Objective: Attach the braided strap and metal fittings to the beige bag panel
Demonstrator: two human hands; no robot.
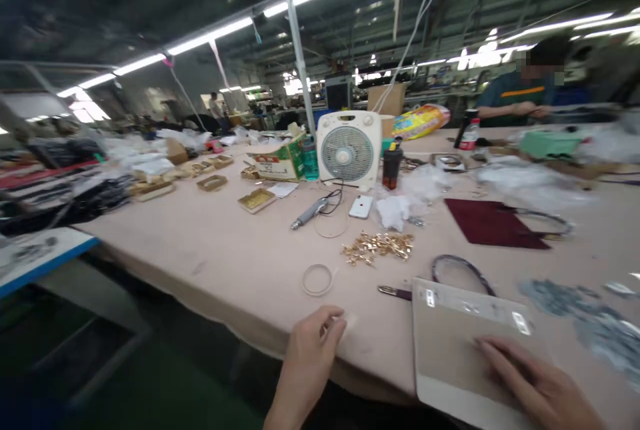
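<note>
My left hand [311, 358] is at the table's front edge, thumb and forefinger pinched on a small pale, see-through piece of tape [350, 323]. Just beyond it lies a roll of clear tape [317, 280]. My right hand [530, 377] rests on a flat beige panel [445, 350] with its fingers stretched out, touching the surface. Two small shiny slots or fittings show near the panel's far edge. A dark curved handle [463, 267] sticks out behind the panel, and a dark strap with a metal end [393, 291] juts out at its left.
Gold metal fittings [377, 248] lie in a pile mid-table, near a phone [361, 207] and a corded electric screwdriver-like tool [313, 211]. A box fan [349, 150] stands behind. On the right are a dark red panel [493, 223] and grey metal pieces [570, 300]. A co-worker [525, 93] sits across.
</note>
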